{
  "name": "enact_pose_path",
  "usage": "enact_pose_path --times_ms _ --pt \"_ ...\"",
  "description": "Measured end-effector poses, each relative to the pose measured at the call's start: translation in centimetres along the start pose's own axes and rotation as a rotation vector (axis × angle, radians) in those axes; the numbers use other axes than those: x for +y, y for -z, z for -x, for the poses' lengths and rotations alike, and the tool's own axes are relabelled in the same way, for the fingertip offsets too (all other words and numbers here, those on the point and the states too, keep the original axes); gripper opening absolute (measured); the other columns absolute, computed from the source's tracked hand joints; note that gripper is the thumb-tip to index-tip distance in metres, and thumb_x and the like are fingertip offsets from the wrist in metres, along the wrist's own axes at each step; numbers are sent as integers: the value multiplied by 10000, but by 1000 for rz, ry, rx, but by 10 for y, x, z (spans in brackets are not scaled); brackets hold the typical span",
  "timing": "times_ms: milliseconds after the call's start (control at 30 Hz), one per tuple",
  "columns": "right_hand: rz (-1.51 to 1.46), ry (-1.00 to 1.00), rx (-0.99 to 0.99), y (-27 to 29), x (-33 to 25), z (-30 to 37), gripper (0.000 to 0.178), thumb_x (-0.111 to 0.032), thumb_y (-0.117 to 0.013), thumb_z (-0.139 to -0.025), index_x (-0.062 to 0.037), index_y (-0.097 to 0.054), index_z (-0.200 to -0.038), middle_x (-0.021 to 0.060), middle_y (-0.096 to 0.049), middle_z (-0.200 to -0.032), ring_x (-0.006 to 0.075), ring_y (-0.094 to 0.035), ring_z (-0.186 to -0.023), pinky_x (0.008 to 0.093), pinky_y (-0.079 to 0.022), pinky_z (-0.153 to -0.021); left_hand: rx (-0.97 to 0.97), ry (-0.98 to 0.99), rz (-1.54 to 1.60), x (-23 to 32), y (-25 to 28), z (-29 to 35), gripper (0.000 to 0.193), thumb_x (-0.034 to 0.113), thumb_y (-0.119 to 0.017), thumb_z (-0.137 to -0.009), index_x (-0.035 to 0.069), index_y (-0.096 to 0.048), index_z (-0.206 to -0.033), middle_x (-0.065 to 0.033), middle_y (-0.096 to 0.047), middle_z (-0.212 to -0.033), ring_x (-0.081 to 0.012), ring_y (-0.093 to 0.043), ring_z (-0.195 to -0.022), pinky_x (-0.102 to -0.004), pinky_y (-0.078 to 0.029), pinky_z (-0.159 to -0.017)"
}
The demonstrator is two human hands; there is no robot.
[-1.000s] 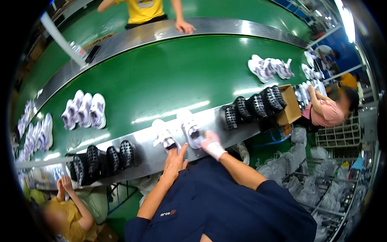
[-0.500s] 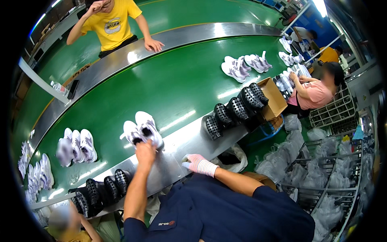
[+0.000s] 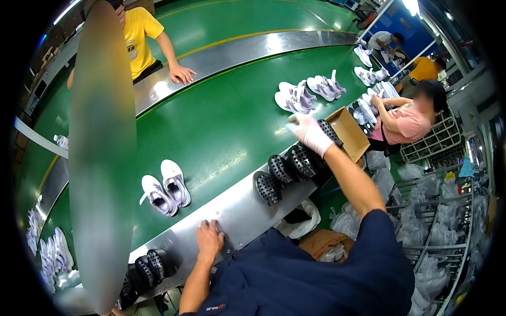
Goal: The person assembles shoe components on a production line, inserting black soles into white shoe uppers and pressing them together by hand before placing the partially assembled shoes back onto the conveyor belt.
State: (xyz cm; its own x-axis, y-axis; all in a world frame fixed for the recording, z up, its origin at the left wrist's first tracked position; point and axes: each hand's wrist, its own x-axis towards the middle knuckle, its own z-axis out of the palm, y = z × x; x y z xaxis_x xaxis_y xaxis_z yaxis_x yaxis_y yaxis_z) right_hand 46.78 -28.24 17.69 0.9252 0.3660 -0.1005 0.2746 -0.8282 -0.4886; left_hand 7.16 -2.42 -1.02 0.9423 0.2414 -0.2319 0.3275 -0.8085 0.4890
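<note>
My right hand (image 3: 311,132), in a white glove, reaches out over the green belt (image 3: 221,121) toward a pair of white shoes (image 3: 292,97), just above a row of black soles (image 3: 295,163); it holds nothing I can see. My bare left hand (image 3: 210,238) rests flat on the steel rail (image 3: 237,210) in front of me. Another pair of white shoes (image 3: 164,188) lies on the belt just beyond that hand.
More black soles (image 3: 147,266) stand on the rail at lower left. An open cardboard box (image 3: 348,131) sits beside a seated person in pink (image 3: 403,118). A person in yellow (image 3: 139,39) leans on the far rail. Further white shoes (image 3: 324,84) lie right, and bagged goods fill racks (image 3: 432,231).
My left hand let go of the white pair on the belt and came back to the rail. My right hand rose from the rail and stretched out toward the farther shoes.
</note>
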Motion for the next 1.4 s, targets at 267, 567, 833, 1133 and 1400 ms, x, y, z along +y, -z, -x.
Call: enact_pose_path --times_ms 267,567,833,1133,1400 --pt "396 -506 29 -7 159 -175 365 -211 -618 -841 -43 -722 -1147 198 -679 -1249 348 -650 -1190 400 -521 -996 -21 130 -43 32 -3 6 691 97 -787 -743 81 -533 -1385 -287 -355 -1518 -495 -345 -1407 -518 -425 -1087" --pt "503 -520 -48 -21 198 -238 436 -239 -648 -884 -103 -632 -1298 161 -599 -1391 328 -576 -1295 425 -497 -1061 -32 306 -70 52 -4 -6 700 81 -770 -741 90 -500 -1387 -244 -322 -1546 -472 -316 -1434 -544 -386 -1110" --pt "146 -449 -194 -48 249 -279 470 -332 -568 -951 -93 -589 -1355 164 -573 -1423 334 -540 -1323 391 -443 -1093 4 345 -34 64 -5 -18 713 132 -769 -707 70 -488 -1359 -266 -311 -1529 -504 -287 -1432 -566 -351 -1116" --pt "209 -82 -302 -113 141 -291 328 -314 -676 -807 -19 -742 -938 171 -742 -898 260 -719 -826 362 -553 -767 33 293 35 49 1 -29 512 187 -774 -755 40 -609 -1217 -262 -455 -1393 -471 -428 -1307 -530 -420 -1040" --pt "172 159 -335 -112 -109 -115 337 -245 -622 -747 6 -756 -927 266 -712 -987 388 -718 -945 421 -566 -865 392 133 529 83 91 -80 343 160 -724 -884 -2 -624 -1169 -193 -639 -1112 -369 -645 -1013 -423 -572 -801"
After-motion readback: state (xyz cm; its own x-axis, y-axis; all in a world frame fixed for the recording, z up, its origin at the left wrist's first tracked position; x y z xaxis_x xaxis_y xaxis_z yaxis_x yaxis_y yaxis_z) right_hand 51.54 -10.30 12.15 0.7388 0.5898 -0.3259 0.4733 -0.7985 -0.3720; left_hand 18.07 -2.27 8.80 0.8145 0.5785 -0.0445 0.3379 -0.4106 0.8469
